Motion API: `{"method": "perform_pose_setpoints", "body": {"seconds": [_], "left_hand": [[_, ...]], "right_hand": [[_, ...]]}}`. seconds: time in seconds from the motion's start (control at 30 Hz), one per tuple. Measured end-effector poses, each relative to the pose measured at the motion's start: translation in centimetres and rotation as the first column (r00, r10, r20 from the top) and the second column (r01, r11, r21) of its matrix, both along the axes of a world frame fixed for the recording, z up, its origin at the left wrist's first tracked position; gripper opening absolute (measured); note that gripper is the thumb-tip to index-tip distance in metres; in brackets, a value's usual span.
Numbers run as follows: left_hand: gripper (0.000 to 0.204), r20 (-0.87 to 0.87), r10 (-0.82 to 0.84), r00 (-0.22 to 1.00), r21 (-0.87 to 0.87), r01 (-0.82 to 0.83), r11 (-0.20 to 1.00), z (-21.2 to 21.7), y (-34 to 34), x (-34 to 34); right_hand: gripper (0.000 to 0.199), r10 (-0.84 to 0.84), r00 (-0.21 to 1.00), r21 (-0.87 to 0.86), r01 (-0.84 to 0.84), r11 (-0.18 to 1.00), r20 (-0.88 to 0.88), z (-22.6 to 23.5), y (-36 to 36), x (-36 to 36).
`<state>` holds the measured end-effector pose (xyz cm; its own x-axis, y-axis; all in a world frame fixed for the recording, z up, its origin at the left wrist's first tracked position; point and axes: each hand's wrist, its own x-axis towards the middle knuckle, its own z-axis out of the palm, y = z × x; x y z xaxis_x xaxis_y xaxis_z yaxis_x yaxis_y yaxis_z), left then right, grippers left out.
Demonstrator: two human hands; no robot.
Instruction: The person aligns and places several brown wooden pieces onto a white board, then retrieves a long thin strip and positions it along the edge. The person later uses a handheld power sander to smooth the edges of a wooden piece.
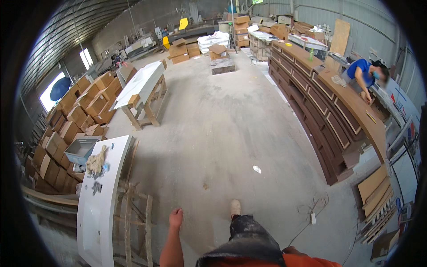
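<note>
My left hand (176, 217) hangs low over the concrete floor, its fingers curled in and nothing visible in them. The nearest thing to it is a white countertop slab (111, 196) to its left, resting on a wooden trestle (149, 227). On the slab lie a crumpled beige cloth (95, 162) and a dark grey rag or glove (96, 187). My right arm shows only as an orange sleeve (307, 259) at the lower edge; the hand on that side is not visible. One light-coloured shoe (235, 207) of mine is forward on the floor, below my dark apron (249, 238).
A long dark-brown cabinet (307, 95) runs along the right, where a person in blue (362, 73) leans over its top. A cable with a white socket block (313, 218) lies front right. Cardboard boxes (95, 104) pile up left, beside another white-topped table (142, 82). A white scrap (256, 169) lies ahead.
</note>
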<state>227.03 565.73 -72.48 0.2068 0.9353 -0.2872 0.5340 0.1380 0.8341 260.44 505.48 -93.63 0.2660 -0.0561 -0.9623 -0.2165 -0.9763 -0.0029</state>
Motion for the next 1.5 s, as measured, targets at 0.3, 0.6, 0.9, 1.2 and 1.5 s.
{"method": "perform_pose_setpoints", "body": {"seconds": [0.3,0.6,0.9,1.2,1.5], "left_hand": [[0.033,-0.371,-0.570,0.734,-0.663,0.221,0.716,-10.2,11.2,6.5],[0.033,-0.456,-0.483,0.747,-0.767,-0.054,0.640,-15.9,42.4,26.9],[0.044,-0.156,-0.164,0.974,0.007,0.167,0.986,-3.0,98.2,68.4],[0.041,-0.543,-0.324,0.775,-0.027,0.370,0.929,-12.8,124.2,80.6],[0.037,-0.401,-0.288,0.870,-0.829,-0.211,0.518,-20.6,134.3,88.3]], "right_hand": [[0.030,0.176,0.950,0.432,-0.275,0.859,0.256,8.1,53.6,29.4],[0.019,-0.190,0.880,0.738,-0.229,0.634,0.436,12.1,98.2,58.2],[0.044,0.117,0.988,0.172,-0.133,0.976,0.103,5.0,107.7,70.1],[0.043,0.210,0.975,0.125,-0.218,0.968,0.077,2.5,147.2,96.1],[0.016,-0.160,0.877,0.806,-0.327,0.493,0.454,17.5,209.7,124.7]]}}
